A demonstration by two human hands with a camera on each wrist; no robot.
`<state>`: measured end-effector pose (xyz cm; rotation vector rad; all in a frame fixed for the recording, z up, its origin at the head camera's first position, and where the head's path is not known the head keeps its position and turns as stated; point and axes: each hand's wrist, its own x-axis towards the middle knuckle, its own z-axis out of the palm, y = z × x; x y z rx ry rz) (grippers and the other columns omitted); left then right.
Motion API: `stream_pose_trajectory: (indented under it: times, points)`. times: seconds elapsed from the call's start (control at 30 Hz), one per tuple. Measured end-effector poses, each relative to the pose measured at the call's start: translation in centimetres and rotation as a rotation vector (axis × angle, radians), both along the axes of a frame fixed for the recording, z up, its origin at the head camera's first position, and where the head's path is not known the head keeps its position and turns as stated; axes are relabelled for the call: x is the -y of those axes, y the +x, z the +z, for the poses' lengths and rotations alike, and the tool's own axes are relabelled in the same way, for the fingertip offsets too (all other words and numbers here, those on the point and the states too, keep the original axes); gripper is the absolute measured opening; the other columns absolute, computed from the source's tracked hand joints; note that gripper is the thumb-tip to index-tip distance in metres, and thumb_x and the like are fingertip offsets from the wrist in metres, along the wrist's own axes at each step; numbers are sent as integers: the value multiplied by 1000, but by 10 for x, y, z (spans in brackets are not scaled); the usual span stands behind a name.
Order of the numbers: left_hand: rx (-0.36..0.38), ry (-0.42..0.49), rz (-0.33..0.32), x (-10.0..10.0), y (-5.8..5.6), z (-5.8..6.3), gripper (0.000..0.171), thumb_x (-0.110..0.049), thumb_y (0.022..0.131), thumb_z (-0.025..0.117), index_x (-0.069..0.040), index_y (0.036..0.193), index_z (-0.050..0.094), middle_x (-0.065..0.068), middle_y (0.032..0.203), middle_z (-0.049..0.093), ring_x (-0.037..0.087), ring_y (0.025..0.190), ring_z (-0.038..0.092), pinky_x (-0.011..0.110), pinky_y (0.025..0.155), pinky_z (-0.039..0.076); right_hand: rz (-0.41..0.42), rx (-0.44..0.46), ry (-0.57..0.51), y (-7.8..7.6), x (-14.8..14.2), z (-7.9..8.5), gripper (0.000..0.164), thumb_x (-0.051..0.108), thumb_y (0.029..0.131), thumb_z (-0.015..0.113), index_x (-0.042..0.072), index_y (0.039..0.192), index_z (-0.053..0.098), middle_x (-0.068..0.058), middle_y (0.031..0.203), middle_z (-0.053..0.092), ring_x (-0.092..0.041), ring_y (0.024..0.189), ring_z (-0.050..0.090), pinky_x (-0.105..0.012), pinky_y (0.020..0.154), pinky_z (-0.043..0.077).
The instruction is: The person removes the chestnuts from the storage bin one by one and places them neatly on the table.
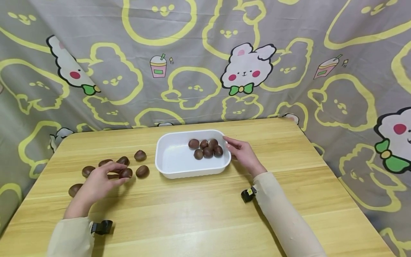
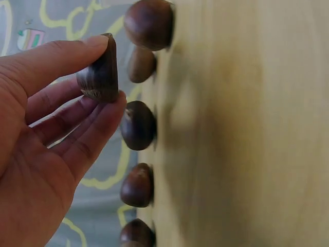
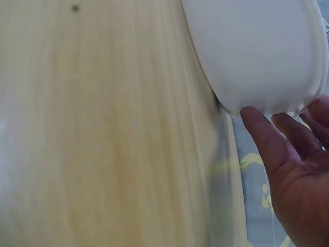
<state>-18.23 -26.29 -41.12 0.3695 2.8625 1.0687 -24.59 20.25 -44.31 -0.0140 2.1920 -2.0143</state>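
My left hand point(image 1: 100, 181) pinches a brown chestnut point(image 1: 126, 173) between thumb and fingertips, over the left part of the table. In the left wrist view the held chestnut point(image 2: 100, 77) is seen edge-on, with one flat side, and it is apart from the tabletop. Several loose chestnuts point(image 1: 142, 171) lie around and beyond this hand, some partly hidden by it. A white plastic tray point(image 1: 189, 175) stands mid-table, with several chestnuts point(image 1: 208, 152) gathered in its right half. Fingertips of my right hand point(image 1: 243, 154) touch the tray's right end, fairly straight in the right wrist view.
The wooden table point(image 1: 192, 217) ends at a grey curtain point(image 1: 192, 53) with yellow cartoon outlines, behind and to the right. Each wrist carries a small black camera point(image 1: 102, 227) on its sleeve.
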Motion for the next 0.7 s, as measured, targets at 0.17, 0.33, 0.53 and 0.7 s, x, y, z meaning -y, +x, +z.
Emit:
stream_pose_trajectory:
  times: [0.17,0.33,0.53,0.7]
  points:
    - [50,-27,9,3,-2,-10,41,-19,87,77,-2,122,64,16,118,59,36,102,63,41,79,55,-3,1,7,1,1,2,41,14,102,55,11,143,52,-15,142,50,-30,117,58,-34,88,53]
    - [44,-49,0,4,-4,-15,40,-17,86,78,-2,120,65,17,115,61,34,101,62,38,76,54,-9,4,3,1,1,2,40,14,103,54,12,142,53,-15,141,51,-27,117,59,-33,88,53]
    - [32,-83,-7,5,-5,-18,39,-16,85,79,-1,119,66,17,113,62,34,99,62,41,77,52,-10,2,-1,1,0,1,40,13,103,54,13,142,53,-13,142,51,-27,118,58,-32,88,53]
    - [50,-93,-14,4,-5,-18,40,-15,84,79,0,119,65,18,112,62,33,95,63,37,71,52,-4,10,-6,0,-1,-1,39,13,103,53,13,142,53,-12,143,50,-26,120,57,-32,89,52]
